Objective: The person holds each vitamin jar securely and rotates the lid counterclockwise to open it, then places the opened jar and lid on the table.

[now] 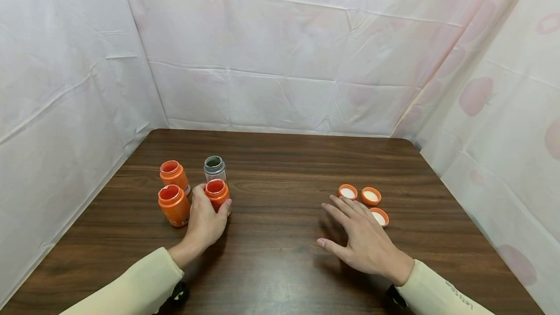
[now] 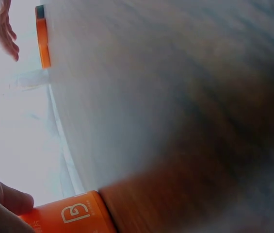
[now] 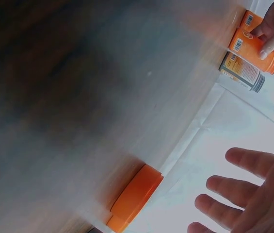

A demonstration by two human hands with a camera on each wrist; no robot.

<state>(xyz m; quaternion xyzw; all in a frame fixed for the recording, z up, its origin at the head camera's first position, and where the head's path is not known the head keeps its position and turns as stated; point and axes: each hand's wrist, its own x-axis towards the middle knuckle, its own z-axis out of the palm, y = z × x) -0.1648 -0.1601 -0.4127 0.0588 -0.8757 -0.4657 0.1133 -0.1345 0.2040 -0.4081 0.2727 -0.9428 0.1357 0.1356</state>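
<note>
My left hand (image 1: 205, 220) grips an open orange bottle (image 1: 217, 193) around its sides, with the thumb on the right; its threaded mouth faces up. Just behind it stands an uncapped grey bottle (image 1: 215, 165), its lower part hidden. Two more open orange bottles, one at the back (image 1: 173, 175) and one in front (image 1: 174, 208), stand left of that hand. Over on the right, my right hand (image 1: 365, 237) hovers palm down with fingers spread, holding nothing. By its fingertips lie three orange caps (image 1: 371, 196), white insides up; the hand partly covers two.
The dark wooden table (image 1: 271, 237) reaches back to a pale hanging sheet (image 1: 280, 96). Similar sheets enclose the left (image 1: 65, 86) and right (image 1: 494, 111) sides. In the right wrist view, an orange cap (image 3: 136, 196) lies near the spread fingers.
</note>
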